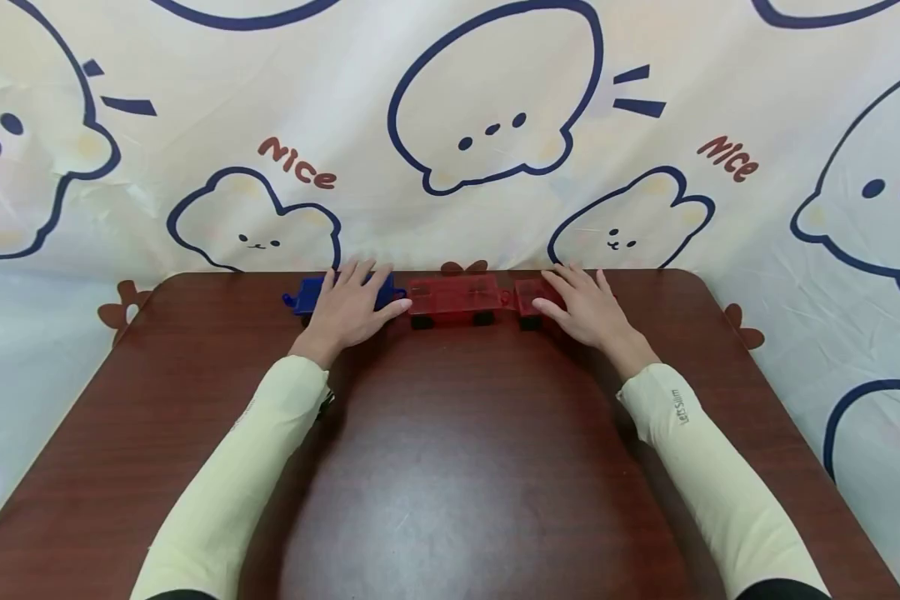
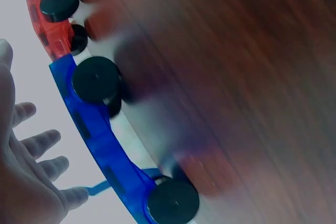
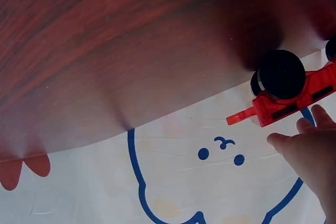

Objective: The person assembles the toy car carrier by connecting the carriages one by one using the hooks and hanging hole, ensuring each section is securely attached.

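Observation:
A row of translucent toy wagons on black wheels stands along the table's far edge. At its left end is a blue wagon [image 1: 309,293], with a small hook on its outer side. My left hand [image 1: 347,310] lies over this wagon, fingers spread and straight. In the left wrist view the fingers extend beside its blue body [image 2: 102,145]. A red wagon [image 1: 453,298] sits in the middle, joined by a small link to another red wagon [image 1: 528,298] on the right. Over that one is my right hand [image 1: 587,310], fingers extended, partly hiding it.
The dark wooden table [image 1: 450,450] has rounded far corners. Right behind it hangs a pale cloth [image 1: 450,225] printed with blue-outlined cartoon figures, which also runs down both sides.

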The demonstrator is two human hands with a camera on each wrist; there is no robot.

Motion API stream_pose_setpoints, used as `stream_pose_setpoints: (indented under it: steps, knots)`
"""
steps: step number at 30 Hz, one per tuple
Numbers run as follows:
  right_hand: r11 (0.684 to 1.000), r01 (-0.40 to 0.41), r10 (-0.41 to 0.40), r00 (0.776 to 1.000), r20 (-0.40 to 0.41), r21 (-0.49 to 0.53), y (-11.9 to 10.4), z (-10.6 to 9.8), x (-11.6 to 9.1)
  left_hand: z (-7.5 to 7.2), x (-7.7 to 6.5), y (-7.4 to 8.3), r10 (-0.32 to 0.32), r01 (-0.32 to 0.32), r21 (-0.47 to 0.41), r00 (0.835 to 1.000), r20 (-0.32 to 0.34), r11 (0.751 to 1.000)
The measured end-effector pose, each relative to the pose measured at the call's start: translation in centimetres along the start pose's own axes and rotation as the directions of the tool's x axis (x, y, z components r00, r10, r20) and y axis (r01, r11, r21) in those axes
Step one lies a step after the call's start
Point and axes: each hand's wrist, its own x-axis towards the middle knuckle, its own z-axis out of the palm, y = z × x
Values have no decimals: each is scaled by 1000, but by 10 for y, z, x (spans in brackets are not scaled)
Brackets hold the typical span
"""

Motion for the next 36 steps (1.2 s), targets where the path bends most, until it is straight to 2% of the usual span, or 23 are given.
stream_pose_setpoints:
  steps: [25, 36]
  knots:
    - [1000, 10, -10, 1000, 21, 3, 0, -2, 6, 13, 26, 44, 55, -55, 15, 998, 38, 998]
    - [1000, 6, -6, 1000, 22, 0, 2, 1, 9, 18, 31, 56, 79, -80, 24, 996, 32, 996]
